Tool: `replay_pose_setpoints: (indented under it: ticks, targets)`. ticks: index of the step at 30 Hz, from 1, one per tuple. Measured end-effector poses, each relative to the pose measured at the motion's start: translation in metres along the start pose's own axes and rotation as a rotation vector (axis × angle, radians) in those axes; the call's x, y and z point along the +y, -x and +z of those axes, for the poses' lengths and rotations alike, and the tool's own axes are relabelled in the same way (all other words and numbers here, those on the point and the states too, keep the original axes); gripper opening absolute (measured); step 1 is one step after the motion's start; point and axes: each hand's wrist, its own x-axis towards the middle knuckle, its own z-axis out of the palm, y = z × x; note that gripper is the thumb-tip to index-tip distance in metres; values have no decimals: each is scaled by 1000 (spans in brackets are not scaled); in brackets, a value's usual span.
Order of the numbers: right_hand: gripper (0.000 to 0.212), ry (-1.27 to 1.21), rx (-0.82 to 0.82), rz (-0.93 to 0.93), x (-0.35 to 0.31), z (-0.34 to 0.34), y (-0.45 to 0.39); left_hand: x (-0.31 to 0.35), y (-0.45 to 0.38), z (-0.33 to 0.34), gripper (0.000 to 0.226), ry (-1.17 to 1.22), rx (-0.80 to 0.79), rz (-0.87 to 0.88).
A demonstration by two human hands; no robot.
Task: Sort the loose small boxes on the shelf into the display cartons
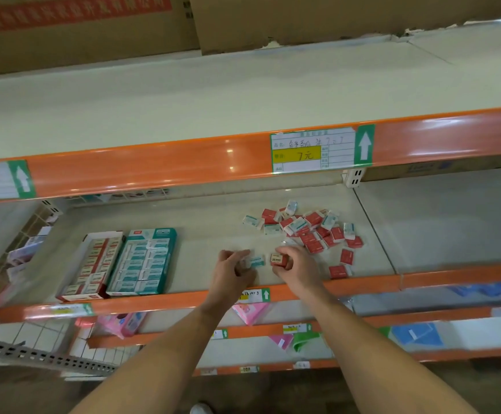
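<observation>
Single head view, wide-angle, facing forward and down. Close on shelf (213, 234) at frame centre; floor at bottom edge.

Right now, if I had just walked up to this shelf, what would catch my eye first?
Probably the two hands at the front of the middle shelf: the left hand holds a small teal box, the right hand a small red box. Behind the right hand lies a jumbled heap of loose boxes, red and teal mixed. Further left sit two neatly packed cartons side by side, the red carton and the teal carton.
</observation>
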Motion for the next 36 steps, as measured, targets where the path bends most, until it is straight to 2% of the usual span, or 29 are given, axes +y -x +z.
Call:
replay_pose_setpoints:
  ticks: [4,9,14,19,23,31,36]
  targets:
    - [48,54,-32,10,-6,0,0,8,-6,-1,34,-233,-56,114]
    - [32,171,-14,14,-19,5,3,8,-15,-10,23,-448,-157,203]
    - [21,191,17,42,-44,18,4,-2,-21,-42,24,-394,-119,274]
    - [23,179,37,24,-87,45,2,-24,-25,-87,21,-371,-93,305]
    - [21,198,37,27,-115,65,1,-45,-20,-120,21,-446,-69,283]
    - [33,275,14,-25,-186,113,-4,-86,-12,-178,16,-493,-55,272]
    - [27,340,-35,-75,-217,141,-1,-120,-11,-209,14,-486,11,226]
